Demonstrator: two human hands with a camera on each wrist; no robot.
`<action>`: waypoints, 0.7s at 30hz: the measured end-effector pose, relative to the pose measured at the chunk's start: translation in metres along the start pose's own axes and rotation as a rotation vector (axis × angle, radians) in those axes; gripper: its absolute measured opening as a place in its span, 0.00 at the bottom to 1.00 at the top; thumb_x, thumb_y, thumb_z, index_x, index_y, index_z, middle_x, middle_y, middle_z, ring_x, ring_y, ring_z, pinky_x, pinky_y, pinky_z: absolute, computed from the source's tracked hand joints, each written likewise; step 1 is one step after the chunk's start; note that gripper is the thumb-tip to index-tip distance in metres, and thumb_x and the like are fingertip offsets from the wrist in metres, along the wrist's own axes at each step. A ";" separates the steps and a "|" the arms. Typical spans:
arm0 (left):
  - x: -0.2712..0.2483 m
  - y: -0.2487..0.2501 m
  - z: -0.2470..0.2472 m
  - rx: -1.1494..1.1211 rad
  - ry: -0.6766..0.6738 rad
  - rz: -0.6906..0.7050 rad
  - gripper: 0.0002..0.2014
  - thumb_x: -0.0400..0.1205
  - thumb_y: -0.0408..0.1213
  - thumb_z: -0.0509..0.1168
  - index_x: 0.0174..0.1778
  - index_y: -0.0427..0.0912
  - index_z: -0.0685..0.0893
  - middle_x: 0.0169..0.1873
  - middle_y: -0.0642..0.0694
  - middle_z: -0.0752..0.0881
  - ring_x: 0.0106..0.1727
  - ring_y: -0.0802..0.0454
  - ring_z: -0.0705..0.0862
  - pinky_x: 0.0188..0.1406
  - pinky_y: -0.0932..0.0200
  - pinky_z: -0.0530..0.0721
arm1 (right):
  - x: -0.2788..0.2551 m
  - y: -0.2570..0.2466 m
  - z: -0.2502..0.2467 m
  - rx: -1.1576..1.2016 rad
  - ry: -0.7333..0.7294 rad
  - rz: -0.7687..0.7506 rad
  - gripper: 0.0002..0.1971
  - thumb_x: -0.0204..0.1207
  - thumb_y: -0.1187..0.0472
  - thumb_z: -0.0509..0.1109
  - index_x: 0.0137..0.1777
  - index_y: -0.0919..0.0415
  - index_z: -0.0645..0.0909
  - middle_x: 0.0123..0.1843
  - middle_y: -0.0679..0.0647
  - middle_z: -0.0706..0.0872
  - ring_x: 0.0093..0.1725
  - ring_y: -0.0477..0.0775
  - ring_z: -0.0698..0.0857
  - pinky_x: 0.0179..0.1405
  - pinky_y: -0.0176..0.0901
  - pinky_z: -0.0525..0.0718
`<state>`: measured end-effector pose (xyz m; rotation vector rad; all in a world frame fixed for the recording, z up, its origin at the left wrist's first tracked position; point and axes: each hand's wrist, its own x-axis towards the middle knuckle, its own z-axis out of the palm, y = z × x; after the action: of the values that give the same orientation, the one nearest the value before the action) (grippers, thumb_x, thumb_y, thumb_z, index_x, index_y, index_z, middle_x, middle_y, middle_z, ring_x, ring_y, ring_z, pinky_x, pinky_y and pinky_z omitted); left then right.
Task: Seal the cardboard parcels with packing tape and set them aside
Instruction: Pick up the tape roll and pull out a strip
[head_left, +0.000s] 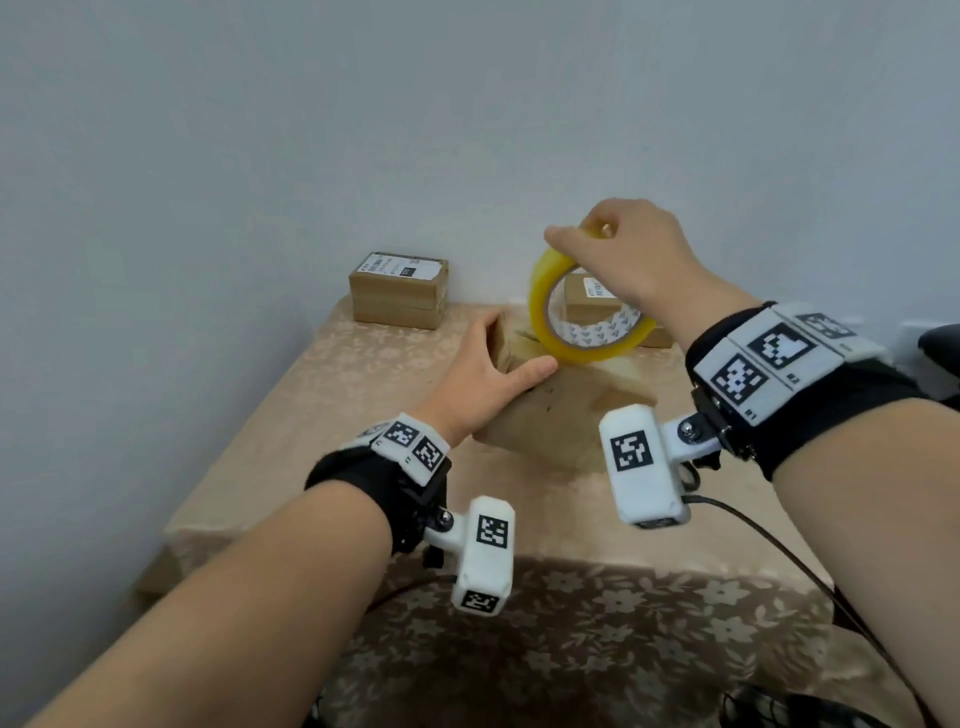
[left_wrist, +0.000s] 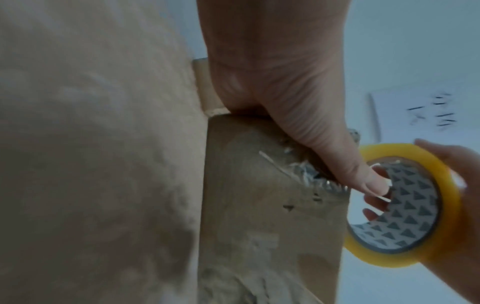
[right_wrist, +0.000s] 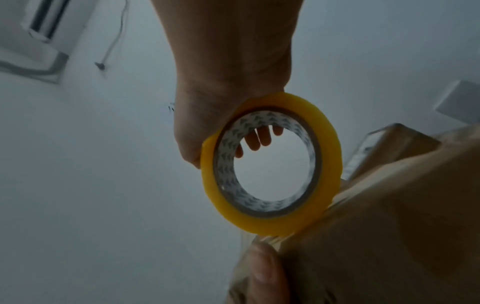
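A brown cardboard parcel (head_left: 561, 415) lies mid-table, its near end raised. My left hand (head_left: 498, 358) grips its left end, fingers curled round the far side and thumb (left_wrist: 337, 154) pressed on top at the edge. My right hand (head_left: 613, 244) holds a yellow roll of packing tape (head_left: 582, 353) upright from above, fingers through its core. The roll's lower rim touches the parcel's top beside my left thumb. In the right wrist view a short clear strip (right_wrist: 270, 240) runs from the tape roll (right_wrist: 327, 148) to the parcel (right_wrist: 389, 226), under the left thumb (right_wrist: 262, 271).
A stack of labelled parcels (head_left: 399, 296) stands at the back left against the wall. Another labelled parcel (head_left: 587, 304) sits behind the roll. The table (head_left: 337, 405) has a beige floral cloth. A black cable (head_left: 779, 545) trails over the front right.
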<state>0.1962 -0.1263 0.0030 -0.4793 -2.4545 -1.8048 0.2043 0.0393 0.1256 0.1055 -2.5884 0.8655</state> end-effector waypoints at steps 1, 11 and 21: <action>-0.003 -0.010 0.000 -0.003 -0.032 -0.025 0.44 0.70 0.54 0.76 0.77 0.46 0.61 0.70 0.48 0.73 0.70 0.54 0.74 0.71 0.51 0.75 | -0.002 0.003 0.008 0.020 -0.036 0.031 0.24 0.75 0.37 0.66 0.53 0.59 0.81 0.50 0.51 0.81 0.53 0.54 0.79 0.49 0.45 0.74; 0.005 -0.006 -0.040 0.398 -0.374 0.136 0.39 0.73 0.53 0.74 0.77 0.48 0.65 0.71 0.55 0.70 0.69 0.67 0.70 0.71 0.71 0.68 | -0.006 -0.015 0.059 0.029 -0.128 0.024 0.32 0.73 0.33 0.65 0.65 0.58 0.76 0.59 0.55 0.80 0.57 0.55 0.78 0.50 0.44 0.72; 0.004 -0.009 -0.033 0.725 -0.306 -0.038 0.41 0.71 0.60 0.71 0.73 0.39 0.65 0.68 0.40 0.72 0.67 0.43 0.73 0.65 0.49 0.74 | 0.000 -0.013 0.022 -0.309 -0.211 0.012 0.22 0.68 0.43 0.71 0.33 0.64 0.76 0.32 0.55 0.78 0.34 0.56 0.77 0.28 0.43 0.68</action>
<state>0.1856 -0.1592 0.0063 -0.6662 -3.0742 -0.7662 0.1991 0.0155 0.1167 0.0965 -2.8878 0.4706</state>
